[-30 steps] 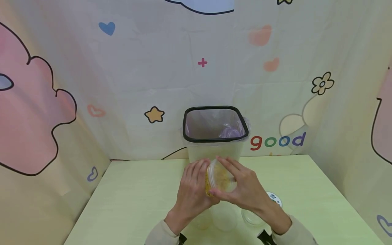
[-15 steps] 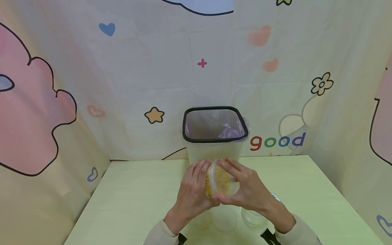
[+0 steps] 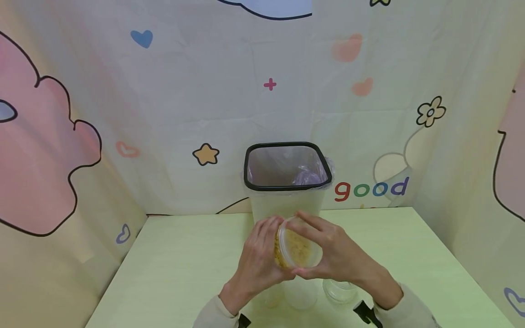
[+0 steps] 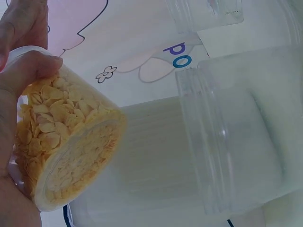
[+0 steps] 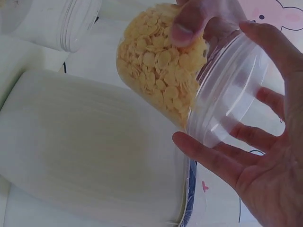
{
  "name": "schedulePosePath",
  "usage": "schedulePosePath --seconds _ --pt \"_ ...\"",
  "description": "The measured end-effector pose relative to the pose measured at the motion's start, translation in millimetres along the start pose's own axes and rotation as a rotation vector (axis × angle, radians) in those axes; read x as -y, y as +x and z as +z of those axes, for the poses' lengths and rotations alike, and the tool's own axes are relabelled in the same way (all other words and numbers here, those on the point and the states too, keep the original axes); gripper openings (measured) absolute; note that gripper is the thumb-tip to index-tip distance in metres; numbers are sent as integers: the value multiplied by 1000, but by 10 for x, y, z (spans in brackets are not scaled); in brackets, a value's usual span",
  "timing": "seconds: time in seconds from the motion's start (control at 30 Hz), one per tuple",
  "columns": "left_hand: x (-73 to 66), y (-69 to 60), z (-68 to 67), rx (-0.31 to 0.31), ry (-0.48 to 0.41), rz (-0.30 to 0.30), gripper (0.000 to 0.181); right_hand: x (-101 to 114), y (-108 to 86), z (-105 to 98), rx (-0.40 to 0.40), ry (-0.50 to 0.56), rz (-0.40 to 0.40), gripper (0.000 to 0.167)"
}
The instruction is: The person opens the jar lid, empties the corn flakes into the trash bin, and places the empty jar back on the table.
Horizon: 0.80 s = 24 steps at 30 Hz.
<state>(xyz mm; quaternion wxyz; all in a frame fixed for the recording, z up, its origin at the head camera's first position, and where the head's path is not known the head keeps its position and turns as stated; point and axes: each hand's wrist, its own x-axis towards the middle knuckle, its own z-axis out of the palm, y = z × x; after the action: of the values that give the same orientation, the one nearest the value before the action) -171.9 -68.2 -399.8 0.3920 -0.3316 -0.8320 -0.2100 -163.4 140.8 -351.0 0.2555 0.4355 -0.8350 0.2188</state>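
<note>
As our left hand (image 3: 259, 253) grips a flake-filled jar (image 4: 71, 132), our right hand (image 3: 337, 250) clasps what seems its clear lid (image 3: 301, 248).

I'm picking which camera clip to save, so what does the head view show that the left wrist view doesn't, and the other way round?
Only the head view shows the orange star drawing, the purple liner inside the bin and the flat face of the clear lid.

Only the left wrist view shows the base of the clear jar, with yellowish flakes visible through it.

Both show the left hand gripping the jar, part of the right hand and the flower drawing.
</note>
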Motion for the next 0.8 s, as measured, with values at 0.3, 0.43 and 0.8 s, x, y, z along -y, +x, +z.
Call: schedulePosePath --seconds 0.3,0.43,0.8 --pt "45 -21 9 1 -61 31 107 -16 -9 -27 92 -39 -93 85" --pt "57 -30 16 6 -73 31 106 -7 -7 -38 127 -37 -115 83" --pt "63 -38 10 25 -19 10 106 77 -4 -11 99 -19 -2 102"
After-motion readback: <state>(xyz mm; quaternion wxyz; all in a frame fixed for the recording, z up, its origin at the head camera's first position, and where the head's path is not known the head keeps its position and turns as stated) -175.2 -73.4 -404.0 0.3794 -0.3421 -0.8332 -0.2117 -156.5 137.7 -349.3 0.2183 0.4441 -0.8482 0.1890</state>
